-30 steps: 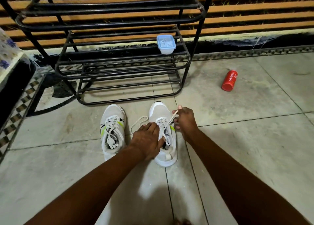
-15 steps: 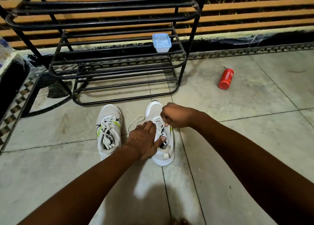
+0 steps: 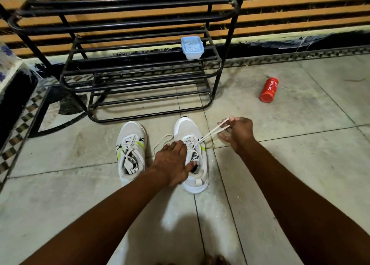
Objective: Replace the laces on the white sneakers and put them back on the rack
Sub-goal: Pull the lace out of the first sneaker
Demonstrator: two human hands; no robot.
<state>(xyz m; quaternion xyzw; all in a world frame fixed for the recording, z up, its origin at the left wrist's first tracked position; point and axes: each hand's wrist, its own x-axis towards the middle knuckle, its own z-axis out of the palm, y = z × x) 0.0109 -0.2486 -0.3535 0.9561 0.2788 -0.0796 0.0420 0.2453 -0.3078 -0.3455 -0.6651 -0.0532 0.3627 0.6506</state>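
I see both white sneakers on the floor in front of the black rack point(image 3: 124, 64), none of them shelved yet. My left hand point(image 3: 174, 162) lies flat on the right sneaker point(image 3: 191, 154), fingers straight, thumb across the collar, pressing it down. My right hand point(image 3: 238, 132) pinches the lace point(image 3: 212, 132) and draws it taut, up and away to the right from the upper eyelets. The lace's other end lies in a slack loop point(image 3: 162, 142) on the floor between the shoes. The left sneaker point(image 3: 131, 148) sits just beside, apparently laced, its ends tucked inside.

Risks, as I judge them: if I keep drawing from one side only, that slack loop could run short and leave uneven ends. If the left hand eases off, the pull may drag or tip the shoe toward the right. A hard tug might snag the lace at an eyelet, or slip it out of my pinch. Whether this is the old lace coming out or the new one going in, I cannot tell. The red bottle point(image 3: 269, 90) lies well apart; the blue container point(image 3: 192, 47) occupies part of a middle shelf of the rack.
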